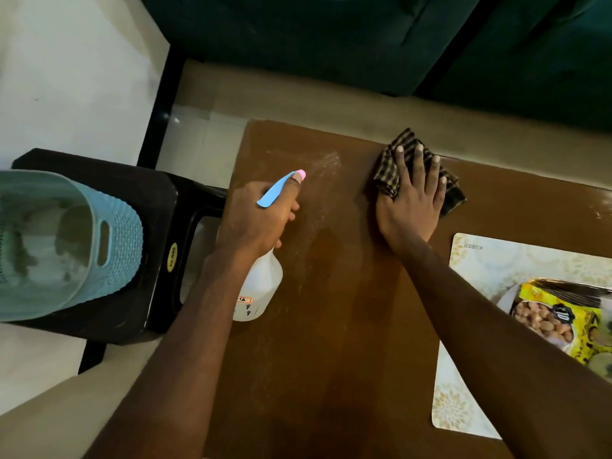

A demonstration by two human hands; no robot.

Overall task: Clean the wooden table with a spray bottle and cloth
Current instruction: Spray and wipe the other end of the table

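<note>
The wooden table [337, 326] fills the middle of the view, with a wet, misty streak near its far left corner. My left hand [255, 217] grips the white spray bottle [261, 283] by its blue trigger head, whose pink nozzle points toward the far edge. Spray droplets show just beyond the nozzle. My right hand [412, 200] presses flat, fingers straight, on the dark checked cloth [390, 170] near the table's far edge.
A patterned placemat [470, 376] lies on the table's right side, carrying a tray with a yellow snack packet [559, 319]. Left of the table a light blue basket [66, 240] sits on a black plastic stool [155, 260]. A dark green sofa [364, 38] stands beyond.
</note>
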